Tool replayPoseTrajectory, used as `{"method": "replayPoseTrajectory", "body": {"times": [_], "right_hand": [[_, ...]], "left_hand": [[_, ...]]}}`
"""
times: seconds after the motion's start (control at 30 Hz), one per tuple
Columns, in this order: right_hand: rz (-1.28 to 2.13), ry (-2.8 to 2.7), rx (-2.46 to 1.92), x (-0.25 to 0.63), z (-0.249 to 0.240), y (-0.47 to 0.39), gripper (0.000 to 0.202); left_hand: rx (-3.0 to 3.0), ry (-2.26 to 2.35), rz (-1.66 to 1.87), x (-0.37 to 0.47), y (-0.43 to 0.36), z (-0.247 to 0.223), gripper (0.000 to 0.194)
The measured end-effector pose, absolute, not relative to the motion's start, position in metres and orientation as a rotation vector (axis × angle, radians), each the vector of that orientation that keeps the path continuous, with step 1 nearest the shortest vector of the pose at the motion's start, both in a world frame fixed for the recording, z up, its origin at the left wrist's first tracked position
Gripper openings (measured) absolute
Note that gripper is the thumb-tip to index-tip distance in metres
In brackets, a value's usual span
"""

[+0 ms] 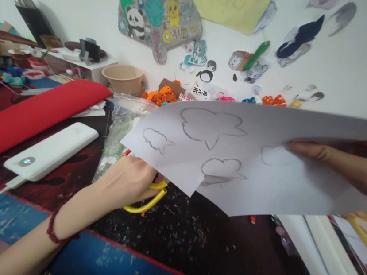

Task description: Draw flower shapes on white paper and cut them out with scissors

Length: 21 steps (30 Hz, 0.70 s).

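Observation:
A white sheet of paper [250, 190] with pencil-drawn cloud-like speech bubbles is held up above the table. My right hand [340, 165] grips it at the right, thumb on top and the other fingers hidden beneath. A cut runs in from its lower edge to the lower bubble. My left hand [135, 176], wearing a dark red band on the wrist, is closed around the yellow handles of scissors [148, 203] at the paper's lower left. The sheet covers the blades and part of that hand's fingers, so how far the scissors are spread cannot be seen.
Left of my arm lie a white power bank [51, 150] with its cable and a long red case [39, 115]. Behind the paper are a clear plastic bag [118, 125], a tan bowl [123, 78] and orange craft pieces [162, 95]. Small scraps litter the dark mat [204, 242].

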State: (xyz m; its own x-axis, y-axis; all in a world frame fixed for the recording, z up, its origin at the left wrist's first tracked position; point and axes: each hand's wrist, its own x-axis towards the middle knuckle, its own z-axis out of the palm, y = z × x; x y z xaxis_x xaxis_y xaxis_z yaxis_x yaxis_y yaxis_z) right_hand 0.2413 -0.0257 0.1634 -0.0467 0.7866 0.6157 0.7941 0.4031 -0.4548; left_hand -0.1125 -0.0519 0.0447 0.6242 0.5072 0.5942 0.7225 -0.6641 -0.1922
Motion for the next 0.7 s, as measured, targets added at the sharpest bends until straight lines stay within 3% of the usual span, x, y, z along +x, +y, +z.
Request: {"method": "replayPoseTrajectory", "body": {"times": [0.17,0.5,0.7], "right_hand": [[-0.091,-1.906,-1.402,0.248,0.176,-0.027,0.032],[-0.204,-2.088,-1.487,0.245,0.193,-0.028,0.035],[-0.114,-2.045,-1.485,0.242,0.192,-0.028,0.042]], "left_hand": [[-2.399,-0.958,-0.722,-0.112,-0.052,0.045,0.011],[-2.381,-0.921,-0.738,-0.108,-0.05,0.046,0.023],[-2.423,-0.938,-0.677,-0.109,-0.053,0.049,0.012]]}}
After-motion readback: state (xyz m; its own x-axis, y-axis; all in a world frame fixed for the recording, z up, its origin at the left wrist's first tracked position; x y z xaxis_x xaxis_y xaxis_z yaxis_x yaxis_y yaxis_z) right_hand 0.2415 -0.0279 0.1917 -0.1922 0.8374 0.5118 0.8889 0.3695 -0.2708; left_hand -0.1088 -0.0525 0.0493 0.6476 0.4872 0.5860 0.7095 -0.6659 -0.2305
